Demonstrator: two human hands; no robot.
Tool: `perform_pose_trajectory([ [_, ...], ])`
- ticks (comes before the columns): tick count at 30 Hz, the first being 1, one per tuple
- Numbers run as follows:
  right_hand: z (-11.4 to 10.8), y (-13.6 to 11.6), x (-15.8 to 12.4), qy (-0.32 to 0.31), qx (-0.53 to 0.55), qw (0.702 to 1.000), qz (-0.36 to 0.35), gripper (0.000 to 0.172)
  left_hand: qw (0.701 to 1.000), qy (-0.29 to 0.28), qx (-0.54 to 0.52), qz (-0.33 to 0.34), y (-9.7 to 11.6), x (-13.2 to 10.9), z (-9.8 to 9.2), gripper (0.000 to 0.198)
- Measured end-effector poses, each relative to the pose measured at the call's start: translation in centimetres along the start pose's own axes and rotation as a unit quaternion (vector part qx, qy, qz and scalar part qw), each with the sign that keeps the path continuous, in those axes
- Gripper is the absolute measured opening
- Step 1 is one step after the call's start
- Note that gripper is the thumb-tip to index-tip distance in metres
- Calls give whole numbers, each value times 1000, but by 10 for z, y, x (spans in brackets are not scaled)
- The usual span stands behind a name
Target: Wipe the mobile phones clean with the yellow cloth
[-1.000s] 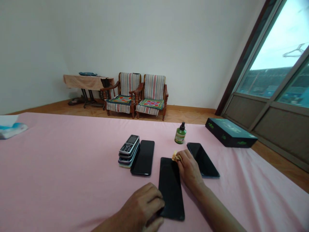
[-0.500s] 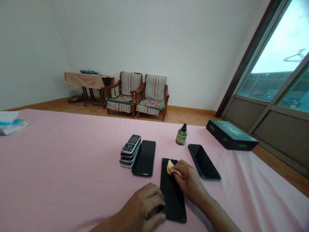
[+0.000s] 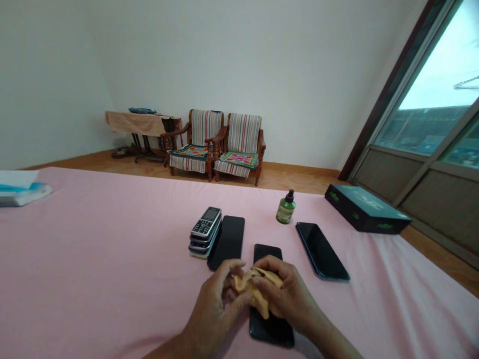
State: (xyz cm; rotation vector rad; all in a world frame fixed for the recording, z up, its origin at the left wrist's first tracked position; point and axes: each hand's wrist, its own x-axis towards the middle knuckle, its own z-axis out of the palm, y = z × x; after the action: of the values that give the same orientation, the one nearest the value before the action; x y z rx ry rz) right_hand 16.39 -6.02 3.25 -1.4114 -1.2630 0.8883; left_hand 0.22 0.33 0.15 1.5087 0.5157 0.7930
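Note:
Above a black smartphone [image 3: 270, 329] lying on the pink cover, both my hands are at a crumpled yellow cloth [image 3: 258, 289]. My right hand [image 3: 290, 289] is closed around the cloth. My left hand [image 3: 220, 299] pinches its left edge between thumb and fingers. The hands and cloth hide the middle of that phone. Just left of it lies another black smartphone [image 3: 227, 239], beside a stack of keypad phones [image 3: 205, 232]. A third smartphone [image 3: 322, 252] lies screen up to the right.
A green spray bottle [image 3: 286, 208] stands behind the phones. At the right edge of the pink cover [image 3: 112, 264] is a black box [image 3: 366, 208]. A white and blue packet [image 3: 22, 192] lies far left. Two wooden chairs [image 3: 239, 149] stand by the wall.
My right hand has lifted the cloth off the phone's upper part and drawn it nearer. My left hand has left the phone's edge and come up to the cloth.

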Motion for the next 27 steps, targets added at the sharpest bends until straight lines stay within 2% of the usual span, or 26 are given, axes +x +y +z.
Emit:
perform_pose_trajectory([
  [2,0,1,0,-3,29,999,14,23,1000,-1,-15,-13,2,2,0,24],
  [6,-6,12,3,52,68,995,50,35,999,15,-31,-36,7,8,-3,35],
  [10,-13,15,5,94,118,986,72,39,995,23,-75,-68,10,9,-2,39],
  [13,-15,7,4,106,159,979,71,39,993,83,-61,-55,13,6,0,39],
  [15,-14,1,3,113,173,976,68,39,991,122,-33,-34,16,4,1,32],
  [16,-14,-2,2,112,174,976,68,38,992,123,-21,-26,17,3,1,28],
  [19,-11,-7,-2,86,165,981,51,33,997,61,-48,-28,18,2,2,28],
  [22,-6,-11,-6,12,158,987,19,26,988,2,-148,-47,14,2,4,37],
  [25,0,-15,-9,-62,152,986,-13,19,972,-21,-224,-73,14,3,6,49],
  [27,4,-16,-9,-80,138,987,-24,15,968,-18,-233,-87,16,3,6,40],
])
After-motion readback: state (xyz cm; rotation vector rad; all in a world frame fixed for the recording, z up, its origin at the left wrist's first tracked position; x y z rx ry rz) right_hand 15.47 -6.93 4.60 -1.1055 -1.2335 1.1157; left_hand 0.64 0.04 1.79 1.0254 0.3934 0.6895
